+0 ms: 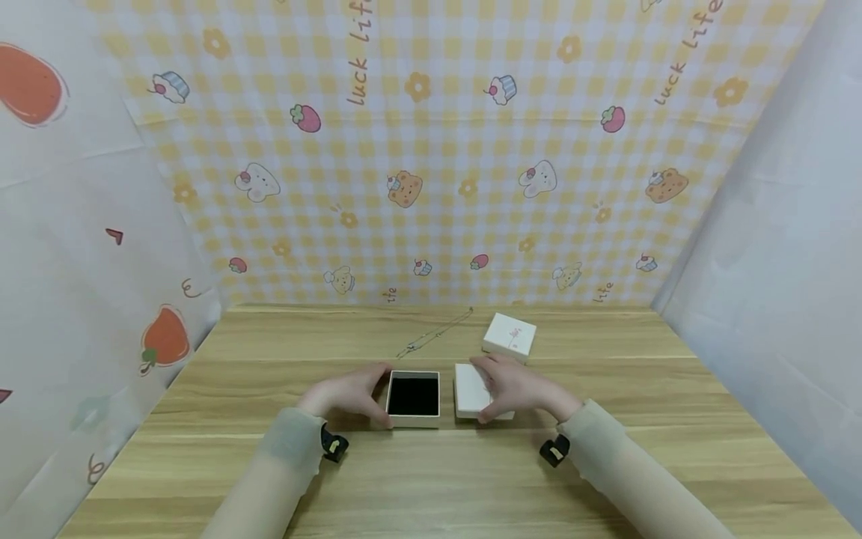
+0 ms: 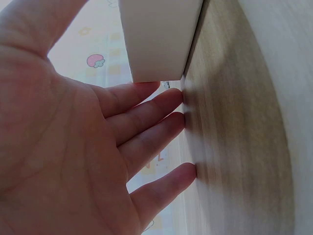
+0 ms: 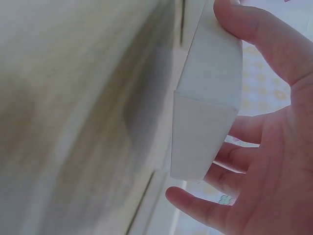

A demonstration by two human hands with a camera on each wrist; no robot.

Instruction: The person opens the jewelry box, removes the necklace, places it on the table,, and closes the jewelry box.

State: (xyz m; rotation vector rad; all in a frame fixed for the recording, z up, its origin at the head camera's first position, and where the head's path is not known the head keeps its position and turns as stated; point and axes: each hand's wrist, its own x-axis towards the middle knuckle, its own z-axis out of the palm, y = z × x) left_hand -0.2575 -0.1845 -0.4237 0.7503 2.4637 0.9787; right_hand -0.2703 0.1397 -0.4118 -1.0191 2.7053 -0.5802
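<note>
In the head view, a small open white box (image 1: 414, 422) with a black lining sits on the table. My left hand (image 1: 350, 392) holds it by the left side, thumb at the near corner and fingers at the far one. The left wrist view shows the box's white wall (image 2: 159, 39) against a fingertip, with the other fingers spread by the tabletop. Just right of the box, my right hand (image 1: 520, 386) grips a white box lid (image 1: 471, 391) between thumb and fingers. In the right wrist view the lid (image 3: 205, 132) stands over a shadow on the wood.
A thin necklace (image 1: 431, 338) lies stretched out behind the open box. Behind my right hand is another white box (image 1: 509, 335) with a small pink print. A checked cloth (image 1: 431, 224) hangs along the table's back edge, and pale cloths hang at both sides.
</note>
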